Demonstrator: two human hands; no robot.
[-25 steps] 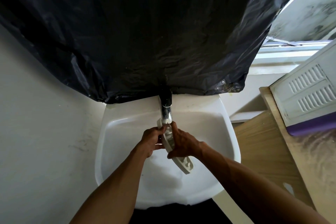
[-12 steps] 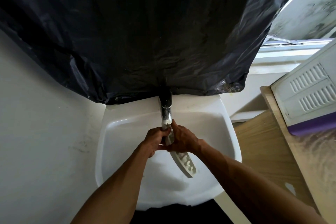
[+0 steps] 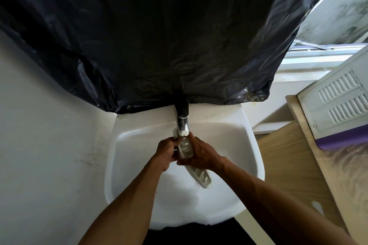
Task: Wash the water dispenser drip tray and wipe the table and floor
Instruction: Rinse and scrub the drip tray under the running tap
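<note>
Since the earlier frame the drip tray [image 3: 186, 148] has been turned so its slotted face is seen, under the faucet [image 3: 182, 127] above the sink [image 3: 253, 145]. It is gripped between the left hand [image 3: 166, 153] and right hand [image 3: 201, 154].

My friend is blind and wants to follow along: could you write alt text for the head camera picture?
Two bare hands, left hand and right hand, hold a white slotted drip tray under a chrome tap over a white sink. Black plastic sheeting hangs behind.
</note>
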